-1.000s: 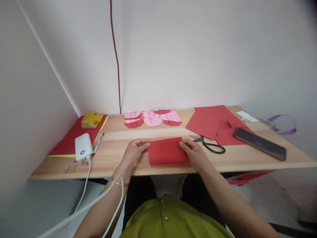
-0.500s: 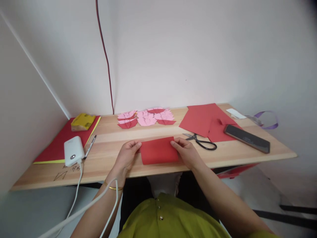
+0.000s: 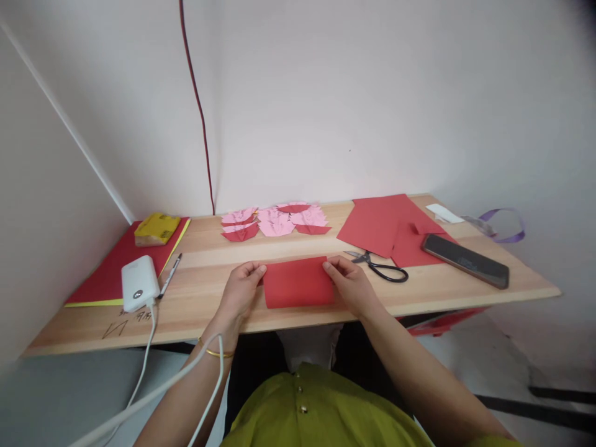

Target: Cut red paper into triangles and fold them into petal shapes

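A rectangular piece of red paper [image 3: 298, 283] is held up near the front edge of the table. My left hand [image 3: 243, 287] pinches its upper left corner between thumb and fingers. At the upper right corner, my right hand [image 3: 350, 284] grips it the same way, with most fingers hidden behind the sheet. Just beyond my right hand lies a pair of black-handled scissors [image 3: 387, 272], blades pointing left. Several pink and red folded paper pieces [image 3: 274, 222] rest in rows behind the sheet, near the wall.
Larger red paper sheets [image 3: 372, 223] lie at the back right, with a phone [image 3: 465, 261] partly over them. On the left are a white power bank [image 3: 139, 284] with a cable, a pen [image 3: 171, 276], and a yellow packet [image 3: 157, 229] on dark red sheets [image 3: 100, 273].
Almost nothing differs. Both hands keep hold of the red paper in about the same place, and the view shifts very slightly.
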The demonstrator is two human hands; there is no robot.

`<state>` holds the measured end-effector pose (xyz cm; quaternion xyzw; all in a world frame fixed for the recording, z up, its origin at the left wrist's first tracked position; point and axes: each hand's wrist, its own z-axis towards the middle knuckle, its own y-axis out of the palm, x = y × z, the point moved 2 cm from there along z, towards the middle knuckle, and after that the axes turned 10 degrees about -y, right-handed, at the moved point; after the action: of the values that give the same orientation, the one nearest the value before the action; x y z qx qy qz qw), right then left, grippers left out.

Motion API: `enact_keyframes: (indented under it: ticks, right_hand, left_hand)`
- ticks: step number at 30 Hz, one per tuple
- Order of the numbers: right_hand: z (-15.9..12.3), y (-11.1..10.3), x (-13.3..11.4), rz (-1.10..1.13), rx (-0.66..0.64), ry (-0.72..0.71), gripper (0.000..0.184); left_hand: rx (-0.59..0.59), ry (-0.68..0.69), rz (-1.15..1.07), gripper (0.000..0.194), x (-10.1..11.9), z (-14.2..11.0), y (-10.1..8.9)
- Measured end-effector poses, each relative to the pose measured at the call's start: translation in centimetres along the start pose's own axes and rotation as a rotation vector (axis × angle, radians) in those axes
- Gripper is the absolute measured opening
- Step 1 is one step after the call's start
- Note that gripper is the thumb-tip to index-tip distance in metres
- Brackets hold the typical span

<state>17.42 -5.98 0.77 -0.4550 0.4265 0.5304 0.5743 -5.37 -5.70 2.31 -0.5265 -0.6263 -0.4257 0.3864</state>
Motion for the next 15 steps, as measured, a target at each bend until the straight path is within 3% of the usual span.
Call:
enact_keyframes:
  ticks: [8,15]
  right_hand:
    - [-0.1,-0.3,0.0,-0.291,-0.022,-0.106,0.030]
    - [-0.1,-0.6,0.0,-0.341,-0.012,-0.094,0.031]
  left_hand:
    - [0.071,0.052,-0.011,0.027,-0.9,0.4,-0.2]
    - [0.088,0.069,-0.008,0.037,-0.7,0.2,-0.4]
